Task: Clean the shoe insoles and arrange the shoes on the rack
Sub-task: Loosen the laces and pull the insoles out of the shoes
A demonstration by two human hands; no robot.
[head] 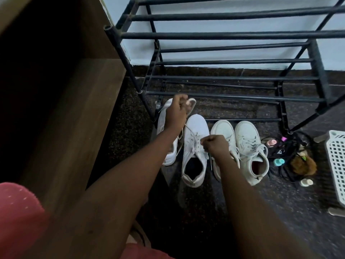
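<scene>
Four white sneakers stand in a row on the dark floor in front of the black metal shoe rack (224, 78). My left hand (176, 113) is closed above the leftmost sneaker (162, 126), gripping a lace that runs down to the second sneaker (195, 146). A greyish insole tip (192, 104) shows just past its fingers; whether the hand also holds it is unclear. My right hand (215, 145) is a fist at the second sneaker's laces, pinching a lace. It partly hides the third sneaker (223, 130). The fourth sneaker (250, 148) stands to the right.
A brown wooden cabinet (74, 109) rises close on the left. A white lattice basket (336, 165) sits at the right edge. Small pastel items (279, 162), black cords and a brown clump (303, 166) lie between the sneakers and the basket. The rack's bars hold nothing.
</scene>
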